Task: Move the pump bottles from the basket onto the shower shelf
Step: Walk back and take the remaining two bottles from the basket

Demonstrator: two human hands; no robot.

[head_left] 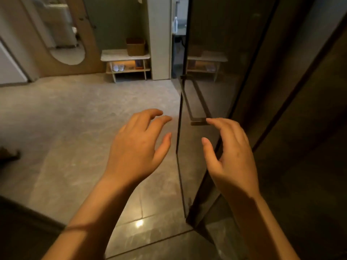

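Observation:
A brown woven basket (135, 46) stands far off on a low pale bench (112, 55) against the back wall; its contents are hidden from here. No pump bottle and no shower shelf is in view. My left hand (139, 145) hovers over the floor, fingers spread and holding nothing. My right hand (231, 154) is also open, its fingertips close to the lower end of the dark bar handle (193, 102) on a tinted glass door (216, 72). Whether the fingertips touch the handle is unclear.
The glass door's edge stands between my two hands. Grey tiled floor (75, 119) stretches to the bench. An arched mirror (62, 34) leans on the left wall. A white bottle (175, 24) shows through a gap beyond the door. The bench's lower shelf holds small items.

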